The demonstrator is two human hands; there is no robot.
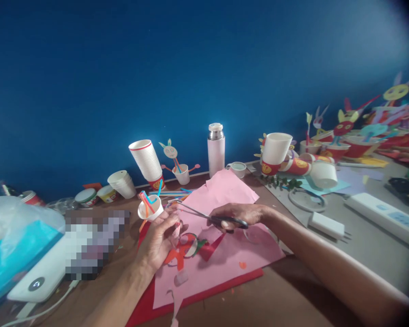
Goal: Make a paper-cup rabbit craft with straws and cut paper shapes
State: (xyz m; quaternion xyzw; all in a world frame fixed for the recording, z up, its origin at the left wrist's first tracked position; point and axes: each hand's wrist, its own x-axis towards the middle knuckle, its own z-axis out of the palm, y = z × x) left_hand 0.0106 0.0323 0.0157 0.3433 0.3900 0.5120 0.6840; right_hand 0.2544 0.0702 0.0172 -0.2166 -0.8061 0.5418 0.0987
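Observation:
My right hand [236, 213] is wrapped round the dark handles of a pair of scissors [198, 213]. The blades are parted and point left, toward my left hand [158, 243]. The fingers of that hand are pinched on a small piece of pale pink paper [176, 230], partly hidden by them. Under both hands lies a large pink paper sheet [218, 270], with a red sheet [238, 282] beneath it. Red-orange paper cutouts [180, 259], a green scrap and a red scrap rest on the pink sheet. A white paper cup [152, 210] with bent coloured straws stands just beyond my left hand.
Stacked paper cups [145, 161], a rabbit-faced cup figure [171, 152] and a pink thermos [216, 152] line the blue wall. At right are a charger [326, 225], a power strip [385, 215] and several cup figures; another person's hand shows there. A white power bank [51, 263] lies left.

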